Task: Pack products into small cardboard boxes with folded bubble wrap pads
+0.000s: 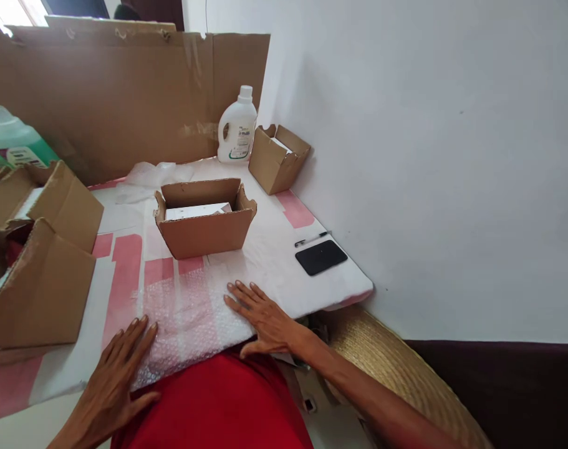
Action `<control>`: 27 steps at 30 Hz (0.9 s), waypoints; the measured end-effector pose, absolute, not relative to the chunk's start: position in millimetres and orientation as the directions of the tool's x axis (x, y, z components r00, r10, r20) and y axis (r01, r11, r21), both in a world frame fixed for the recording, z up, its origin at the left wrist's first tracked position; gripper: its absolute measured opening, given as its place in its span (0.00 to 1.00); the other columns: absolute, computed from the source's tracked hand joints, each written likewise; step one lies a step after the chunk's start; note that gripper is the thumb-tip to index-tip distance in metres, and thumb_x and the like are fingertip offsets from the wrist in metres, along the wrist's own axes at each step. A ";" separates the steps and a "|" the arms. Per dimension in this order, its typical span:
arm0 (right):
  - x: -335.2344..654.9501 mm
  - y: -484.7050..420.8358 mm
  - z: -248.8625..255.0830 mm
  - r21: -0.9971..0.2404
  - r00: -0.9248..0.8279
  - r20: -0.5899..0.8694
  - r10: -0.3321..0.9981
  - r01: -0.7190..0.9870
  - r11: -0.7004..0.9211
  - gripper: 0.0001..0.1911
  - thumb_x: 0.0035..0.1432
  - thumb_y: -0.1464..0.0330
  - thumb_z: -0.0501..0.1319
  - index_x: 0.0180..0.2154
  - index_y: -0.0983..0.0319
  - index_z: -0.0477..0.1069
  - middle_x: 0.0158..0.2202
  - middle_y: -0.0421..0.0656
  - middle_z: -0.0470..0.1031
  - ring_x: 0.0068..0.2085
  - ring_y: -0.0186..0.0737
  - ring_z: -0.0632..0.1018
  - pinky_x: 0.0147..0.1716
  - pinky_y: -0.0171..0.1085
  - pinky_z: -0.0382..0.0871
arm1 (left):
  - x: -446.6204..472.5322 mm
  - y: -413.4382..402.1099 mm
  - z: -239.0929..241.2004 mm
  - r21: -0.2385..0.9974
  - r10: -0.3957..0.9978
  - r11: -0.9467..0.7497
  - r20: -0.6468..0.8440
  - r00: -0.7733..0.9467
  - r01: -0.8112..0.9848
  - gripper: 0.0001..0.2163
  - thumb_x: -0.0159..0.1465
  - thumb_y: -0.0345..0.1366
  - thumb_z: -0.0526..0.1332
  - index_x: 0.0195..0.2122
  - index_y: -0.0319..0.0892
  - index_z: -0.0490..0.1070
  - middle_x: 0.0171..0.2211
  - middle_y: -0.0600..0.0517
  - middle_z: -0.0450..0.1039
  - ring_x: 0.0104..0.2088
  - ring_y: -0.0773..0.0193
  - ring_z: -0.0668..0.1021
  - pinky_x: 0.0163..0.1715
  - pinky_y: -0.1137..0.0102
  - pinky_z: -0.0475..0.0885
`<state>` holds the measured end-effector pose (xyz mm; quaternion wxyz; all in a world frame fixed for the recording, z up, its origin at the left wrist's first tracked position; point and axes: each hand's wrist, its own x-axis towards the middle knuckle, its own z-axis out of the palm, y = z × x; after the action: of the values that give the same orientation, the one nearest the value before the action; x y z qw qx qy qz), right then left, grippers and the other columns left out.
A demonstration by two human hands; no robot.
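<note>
Both hands flat on the bubble wrap [190, 318] at the near table edge; left hand [118, 368] palm down, fingers spread, open, pressing the wrap's left end, gripping nothing; right hand [262, 318] likewise open and flat on the wrap's right end, fingers pointing away from the body; the two hands well apart, wrap sheet stretched between them (it lies over the white-and-pink table cover [125, 262], near edge hanging toward the red shirt [218, 405])

Just beyond the wrap: open box [204, 231], flaps up, a white item [197, 211] lying inside; box sits upright, apart from both hands, nearer the right one

Further back against the wall: small open box [277, 159], tilted a bit, something white inside it; white jug [237, 128] with cap, upright, just left of that box, touching or nearly so (cannot tell which)

Right side of the table: black phone [321, 257] face down or screen off, pen [312, 239] just behind it; both well clear of the right hand

Left side: stack of larger cartons [40, 274], flaps open; green-and-clear container [10, 140] behind them; crumpled clear plastic [146, 174] behind the middle box; cardboard sheet [125, 93] standing as a back wall

Below the table corner on the right: woven straw surface [396, 362], partly hidden by the right forearm
</note>
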<state>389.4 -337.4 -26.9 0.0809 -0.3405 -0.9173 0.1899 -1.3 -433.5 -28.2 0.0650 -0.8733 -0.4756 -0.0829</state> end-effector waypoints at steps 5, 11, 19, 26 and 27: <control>400.9 -351.4 -39.7 -0.339 -0.781 0.071 0.620 0.566 0.752 0.39 0.59 0.72 0.62 0.70 0.61 0.57 0.72 0.50 0.56 0.73 0.51 0.53 0.70 0.51 0.51 | -15.2 -442.4 -46.2 0.066 0.814 -0.545 0.281 0.508 0.836 0.35 0.63 0.32 0.55 0.72 0.48 0.51 0.68 0.43 0.62 0.67 0.50 0.67 0.64 0.59 0.62; 404.1 -354.5 -38.9 -0.446 -0.728 0.136 0.672 0.560 0.698 0.23 0.67 0.67 0.59 0.62 0.55 0.70 0.66 0.46 0.68 0.68 0.49 0.65 0.64 0.52 0.61 | -22.1 -446.3 -38.9 0.391 0.903 -0.424 0.255 0.346 0.817 0.24 0.64 0.37 0.59 0.63 0.53 0.68 0.62 0.47 0.72 0.61 0.51 0.75 0.59 0.58 0.72; 378.9 -373.4 -49.9 -0.565 -0.490 0.312 0.814 0.593 0.573 0.22 0.63 0.64 0.63 0.58 0.58 0.73 0.61 0.50 0.72 0.63 0.53 0.69 0.63 0.57 0.60 | -17.2 -428.8 -25.1 0.646 0.955 -0.264 0.281 0.098 0.716 0.15 0.60 0.33 0.59 0.46 0.49 0.79 0.46 0.51 0.82 0.46 0.60 0.83 0.49 0.68 0.78; 361.1 -387.1 -56.2 -0.726 -0.164 0.390 0.906 0.550 0.412 0.11 0.64 0.72 0.57 0.38 0.58 0.78 0.52 0.48 0.78 0.58 0.50 0.72 0.58 0.55 0.67 | -1.5 -430.9 -19.0 0.660 0.967 -0.119 0.245 -0.064 0.741 0.11 0.64 0.46 0.60 0.35 0.47 0.79 0.42 0.49 0.80 0.42 0.60 0.82 0.46 0.68 0.77; 358.3 -386.2 -55.5 -0.739 -0.124 0.376 0.918 0.557 0.378 0.09 0.65 0.70 0.58 0.36 0.58 0.77 0.49 0.48 0.79 0.57 0.51 0.73 0.57 0.54 0.68 | 0.8 -431.4 -18.9 0.655 0.965 -0.092 0.244 -0.095 0.750 0.12 0.64 0.48 0.61 0.34 0.47 0.79 0.41 0.49 0.80 0.41 0.60 0.82 0.45 0.68 0.77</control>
<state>358.3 -386.2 -55.5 0.4168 -0.5139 -0.7178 0.2167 0.8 -431.4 -18.9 -0.1564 -0.6541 -0.6555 -0.3435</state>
